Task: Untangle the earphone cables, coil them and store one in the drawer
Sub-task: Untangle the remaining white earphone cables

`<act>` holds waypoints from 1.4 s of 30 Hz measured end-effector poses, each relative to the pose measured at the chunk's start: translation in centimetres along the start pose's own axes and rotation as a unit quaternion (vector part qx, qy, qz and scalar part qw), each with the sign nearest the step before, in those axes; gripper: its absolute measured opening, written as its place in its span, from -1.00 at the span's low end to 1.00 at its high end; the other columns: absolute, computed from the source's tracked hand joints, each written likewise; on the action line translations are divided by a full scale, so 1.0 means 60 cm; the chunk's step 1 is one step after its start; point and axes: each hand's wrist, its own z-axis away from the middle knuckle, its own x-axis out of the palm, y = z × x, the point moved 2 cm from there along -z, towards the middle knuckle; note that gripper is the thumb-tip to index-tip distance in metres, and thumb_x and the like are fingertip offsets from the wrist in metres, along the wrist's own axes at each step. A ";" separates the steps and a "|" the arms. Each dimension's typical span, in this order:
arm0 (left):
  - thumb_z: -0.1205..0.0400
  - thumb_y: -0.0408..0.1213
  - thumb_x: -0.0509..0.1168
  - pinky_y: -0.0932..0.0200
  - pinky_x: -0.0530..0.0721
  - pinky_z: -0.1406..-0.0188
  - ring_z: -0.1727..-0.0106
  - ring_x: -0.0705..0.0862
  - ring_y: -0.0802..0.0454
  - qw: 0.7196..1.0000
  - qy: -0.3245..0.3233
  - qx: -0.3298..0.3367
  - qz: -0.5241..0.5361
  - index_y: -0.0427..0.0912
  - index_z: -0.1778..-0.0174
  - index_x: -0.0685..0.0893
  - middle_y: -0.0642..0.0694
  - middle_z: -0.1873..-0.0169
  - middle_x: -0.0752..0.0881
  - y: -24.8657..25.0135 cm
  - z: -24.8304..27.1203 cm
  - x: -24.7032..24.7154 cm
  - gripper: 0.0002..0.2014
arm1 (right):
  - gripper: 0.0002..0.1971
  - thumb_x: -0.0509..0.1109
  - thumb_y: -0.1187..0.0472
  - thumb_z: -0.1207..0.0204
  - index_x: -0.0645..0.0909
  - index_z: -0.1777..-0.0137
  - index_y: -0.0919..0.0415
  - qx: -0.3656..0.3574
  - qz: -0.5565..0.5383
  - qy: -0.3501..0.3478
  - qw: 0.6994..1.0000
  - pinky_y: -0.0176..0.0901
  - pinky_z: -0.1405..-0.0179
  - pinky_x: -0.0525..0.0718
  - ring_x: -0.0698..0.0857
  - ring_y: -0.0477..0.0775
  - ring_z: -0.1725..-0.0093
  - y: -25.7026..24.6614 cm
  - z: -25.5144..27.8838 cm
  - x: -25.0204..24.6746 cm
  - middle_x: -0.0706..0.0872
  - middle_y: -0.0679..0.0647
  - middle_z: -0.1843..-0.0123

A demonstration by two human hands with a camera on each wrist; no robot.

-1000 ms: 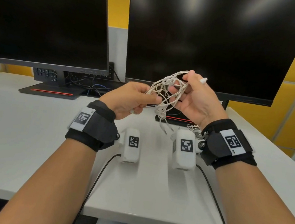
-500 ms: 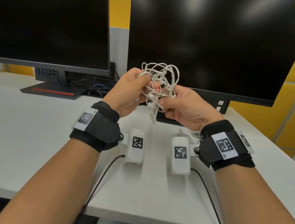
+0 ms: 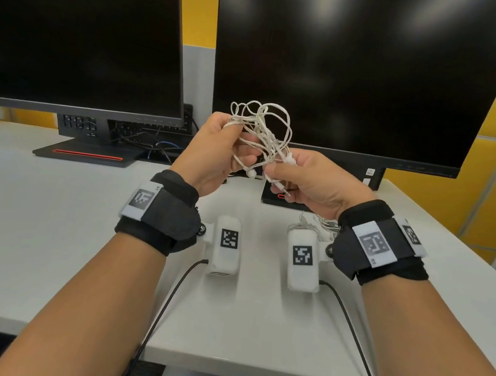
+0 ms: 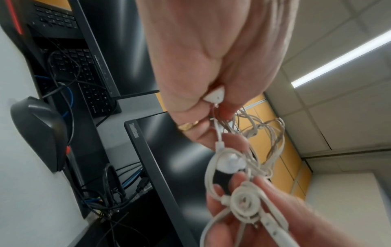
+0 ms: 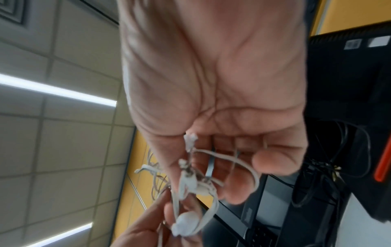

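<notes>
White flat-topped desk [image 3: 50, 227], front edge near. On it: black flat stand base with a red stripe [image 3: 89, 156] at far left; second black stand base [image 3: 273, 198] at centre; tangle of black and blue cables [image 3: 152, 146] between them.

Counts, relative to the white desk [image 3: 50, 227]: two dark monitors [image 3: 82, 30] at its far edge; one tangle of white earphone cables [image 3: 262, 133] above it; two earbuds [image 3: 251, 173] visible in the tangle; two hands [image 3: 210, 155], both gripping it; two wrist cameras [image 3: 228, 244].
</notes>
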 end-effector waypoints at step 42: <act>-0.63 -0.26 0.37 0.31 0.33 0.56 0.49 0.28 0.17 0.986 -0.076 -0.051 -0.136 -0.16 -0.04 0.71 -0.04 0.40 0.43 -0.011 0.001 -0.008 -0.89 | -0.90 0.33 0.32 -0.66 0.66 0.06 0.27 0.005 -0.166 0.077 0.983 -0.37 0.51 0.49 0.49 -0.13 0.40 -0.010 0.000 -0.010 0.62 0.08 0.21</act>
